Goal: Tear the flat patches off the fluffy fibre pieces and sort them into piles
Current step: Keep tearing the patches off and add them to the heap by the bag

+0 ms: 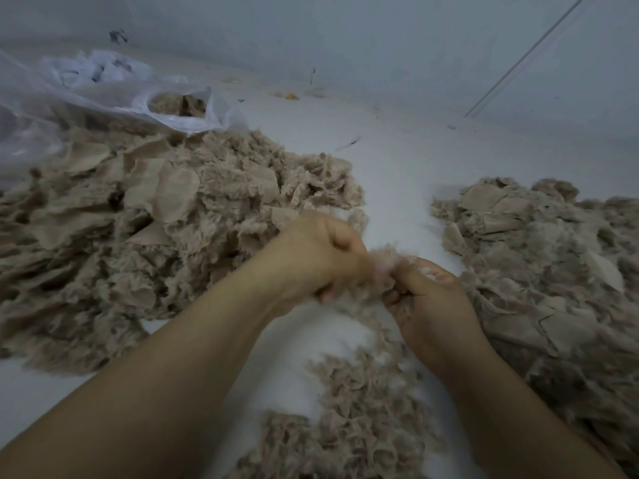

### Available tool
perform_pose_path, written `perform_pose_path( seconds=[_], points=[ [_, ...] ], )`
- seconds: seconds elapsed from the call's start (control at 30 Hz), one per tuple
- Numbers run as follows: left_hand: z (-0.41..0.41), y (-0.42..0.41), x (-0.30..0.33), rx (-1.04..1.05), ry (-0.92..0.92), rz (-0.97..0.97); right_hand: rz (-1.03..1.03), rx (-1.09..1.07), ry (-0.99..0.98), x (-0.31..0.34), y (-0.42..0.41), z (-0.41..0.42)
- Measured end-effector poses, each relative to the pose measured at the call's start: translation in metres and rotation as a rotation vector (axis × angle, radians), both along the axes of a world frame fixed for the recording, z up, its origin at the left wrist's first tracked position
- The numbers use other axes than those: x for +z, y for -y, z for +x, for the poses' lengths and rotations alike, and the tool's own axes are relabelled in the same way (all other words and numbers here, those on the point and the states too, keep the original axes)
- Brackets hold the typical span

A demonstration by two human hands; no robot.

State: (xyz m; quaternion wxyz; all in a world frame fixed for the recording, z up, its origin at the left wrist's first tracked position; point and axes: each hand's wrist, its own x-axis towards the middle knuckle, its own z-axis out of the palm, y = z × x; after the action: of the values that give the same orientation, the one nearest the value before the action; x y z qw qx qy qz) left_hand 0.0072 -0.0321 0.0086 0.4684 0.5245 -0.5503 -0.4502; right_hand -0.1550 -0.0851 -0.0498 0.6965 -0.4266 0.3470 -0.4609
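My left hand (316,257) and my right hand (427,299) meet in the middle of the view, both gripping one beige fluffy fibre piece (387,267) between them. The piece is blurred and mostly hidden by my fingers. A large heap of fluffy pieces with flat patches (148,223) lies to the left. A second heap of the same beige material (553,271) lies to the right. A smaller pile of fluffy bits (359,416) sits on the white surface below my hands.
A clear plastic bag (114,95) holding more beige fibre lies at the back left. The white surface (397,160) runs between the heaps up to a pale wall. Small scraps (290,95) lie near the wall.
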Motion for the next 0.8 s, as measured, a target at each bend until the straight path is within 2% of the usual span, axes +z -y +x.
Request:
perform_pose_path(
  seconds=[0.07,0.1,0.13,0.23,0.27,0.3,0.37,0.57,0.67,0.8],
  points=[
    [0.003,-0.006,0.003,-0.303,0.272,0.124,0.032,-0.041,-0.011,0.000,0.001,-0.001],
    [0.001,-0.006,0.003,-0.318,0.325,0.130,0.032,-0.031,-0.018,0.000,0.001,-0.001],
    [-0.002,-0.005,0.002,-0.235,0.328,0.114,0.013,0.006,-0.020,0.000,0.001,-0.002],
    [-0.009,0.005,-0.007,0.186,0.265,-0.019,-0.059,0.114,0.023,0.002,-0.001,-0.002],
    [-0.011,0.006,-0.010,0.240,0.303,-0.050,-0.067,0.129,0.030,0.003,-0.001,-0.002],
    [-0.013,0.007,-0.012,0.222,0.322,-0.062,-0.070,0.135,0.035,0.004,-0.002,-0.001],
    [-0.016,0.006,-0.017,0.166,0.247,-0.081,-0.043,0.103,0.046,0.003,-0.002,0.000],
    [-0.014,0.011,-0.021,0.374,0.070,-0.139,0.070,-0.079,0.109,0.000,0.004,0.001],
    [-0.011,0.012,-0.020,0.419,0.100,-0.188,0.083,-0.101,0.133,-0.002,0.008,-0.001],
    [-0.013,0.011,-0.021,0.455,0.188,-0.285,0.085,-0.088,0.071,-0.001,0.005,0.002]
  ],
)
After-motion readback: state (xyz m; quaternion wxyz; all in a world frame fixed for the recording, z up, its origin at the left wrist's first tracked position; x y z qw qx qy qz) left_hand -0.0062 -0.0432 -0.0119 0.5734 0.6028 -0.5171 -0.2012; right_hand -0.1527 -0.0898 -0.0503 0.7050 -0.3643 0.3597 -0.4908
